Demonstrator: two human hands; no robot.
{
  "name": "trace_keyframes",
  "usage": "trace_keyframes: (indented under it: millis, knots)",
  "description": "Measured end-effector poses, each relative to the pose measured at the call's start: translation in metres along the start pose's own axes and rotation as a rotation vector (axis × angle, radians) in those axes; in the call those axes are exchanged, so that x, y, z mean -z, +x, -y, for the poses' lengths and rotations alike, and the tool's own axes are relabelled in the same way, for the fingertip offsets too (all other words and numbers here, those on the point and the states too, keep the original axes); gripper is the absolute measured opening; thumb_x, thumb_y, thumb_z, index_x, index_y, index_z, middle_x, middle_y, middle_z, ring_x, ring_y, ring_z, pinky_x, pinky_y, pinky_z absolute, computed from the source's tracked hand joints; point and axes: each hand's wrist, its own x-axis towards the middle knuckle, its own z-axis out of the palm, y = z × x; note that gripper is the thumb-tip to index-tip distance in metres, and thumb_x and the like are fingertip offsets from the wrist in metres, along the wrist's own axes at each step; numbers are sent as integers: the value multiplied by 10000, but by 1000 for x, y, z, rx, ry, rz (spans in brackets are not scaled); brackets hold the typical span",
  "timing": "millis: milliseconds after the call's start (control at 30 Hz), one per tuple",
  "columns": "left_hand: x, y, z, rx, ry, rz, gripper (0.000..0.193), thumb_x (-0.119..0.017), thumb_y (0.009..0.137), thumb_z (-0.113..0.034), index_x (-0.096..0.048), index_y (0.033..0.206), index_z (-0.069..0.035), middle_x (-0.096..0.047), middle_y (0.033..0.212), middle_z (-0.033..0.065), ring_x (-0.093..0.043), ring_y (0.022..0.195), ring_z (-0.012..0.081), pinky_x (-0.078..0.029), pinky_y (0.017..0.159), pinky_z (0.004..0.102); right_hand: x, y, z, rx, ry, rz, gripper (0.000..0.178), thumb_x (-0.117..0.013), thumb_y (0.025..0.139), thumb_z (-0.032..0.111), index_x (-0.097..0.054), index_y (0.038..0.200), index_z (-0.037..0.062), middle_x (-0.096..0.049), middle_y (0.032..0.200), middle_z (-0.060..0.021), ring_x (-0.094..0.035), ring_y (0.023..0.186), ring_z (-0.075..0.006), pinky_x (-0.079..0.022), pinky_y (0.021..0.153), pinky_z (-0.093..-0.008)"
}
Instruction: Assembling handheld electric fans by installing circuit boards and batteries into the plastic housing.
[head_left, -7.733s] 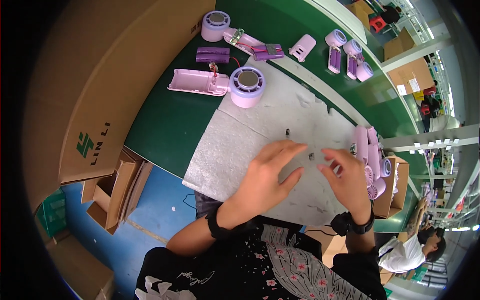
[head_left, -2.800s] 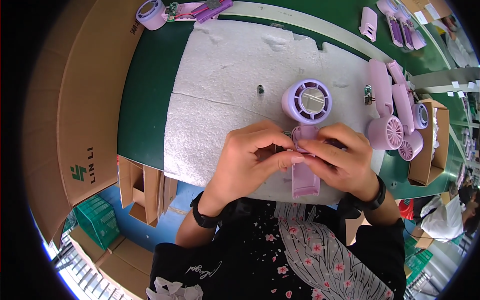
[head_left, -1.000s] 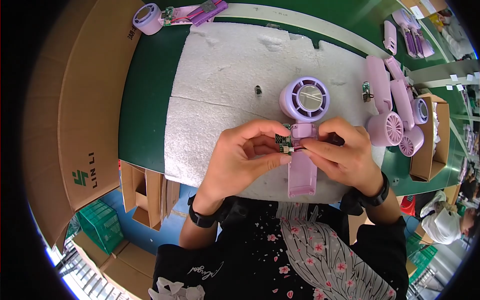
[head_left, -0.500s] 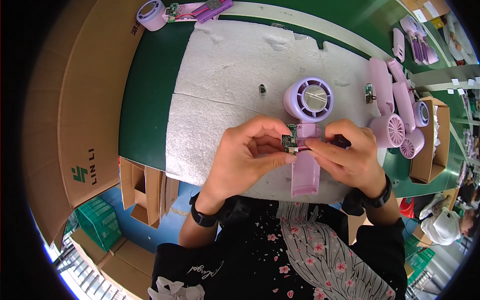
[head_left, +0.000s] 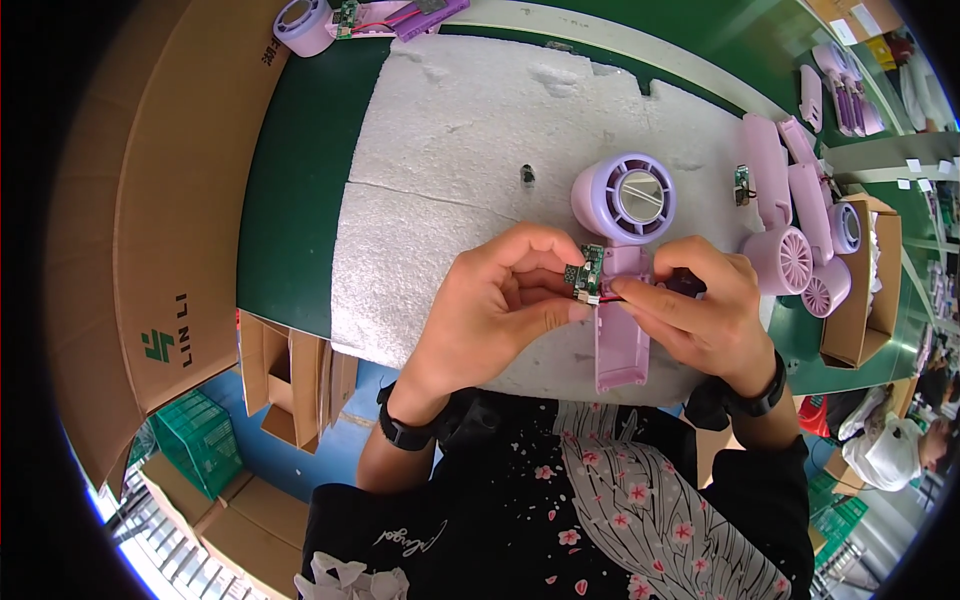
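Foam sheet [head_left: 450, 115]: bright, evenly lit, greyer toward its lower edge.
Green table [head_left: 288, 195]: darker, with soft sheen toward the right.
Fan disc [head_left: 641, 195]: pale streaks mirrored in it; light falls from overhead.
Circuit board [head_left: 590, 268]: small yet fairly sharp.
Cardboard box [head_left: 185, 210]: tall edges bowed by the fisheye, dimming toward the rim.
Slatted surface [head_left: 168, 545]: washed-out white glare.
Workshop background [head_left: 936, 265]: small, soft, curved.
Picture corners: all 4 black, blue fringe at lower left.
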Motion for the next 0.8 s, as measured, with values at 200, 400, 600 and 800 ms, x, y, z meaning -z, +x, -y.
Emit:
trace_keyframes:
  millis: [200,400,600,800]
  knots:
    - [-1,0,-2,-4,12,-12,437,-692,782,196,-541,1150,15,-670,1057,116,-678,971,172,-582,872,295,-1,1,2,-6,-34,11,342,-835,604,37,-764,934,93,-551,841,-34,-567,597,-140,-430,475,-267]
    - [-2,0,0,-23,44,-44,424,-721,770,179,-569,1137,30,-678,1048,126,-690,959,178,-592,871,309,-2,1,5,-20,-60,6,318,-832,611,33,-754,916,73,-553,839,-32,-569,591,-138,-430,471,-268]
    - [-5,-1,5,-92,80,-47,350,-724,808,124,-610,1120,15,-691,1025,90,-692,948,151,-586,867,280,-1,0,5,-53,-33,23,288,-829,633,28,-751,909,60,-556,824,-33,-566,584,-134,-427,469,-266]
    - [-6,0,4,-161,206,-83,387,-715,783,137,-659,1141,2,-698,1027,98,-701,896,152,-595,822,276,-1,2,5,-123,105,60,247,-827,672,24,-759,907,62,-558,815,-27,-558,574,-128,-412,471,-265]
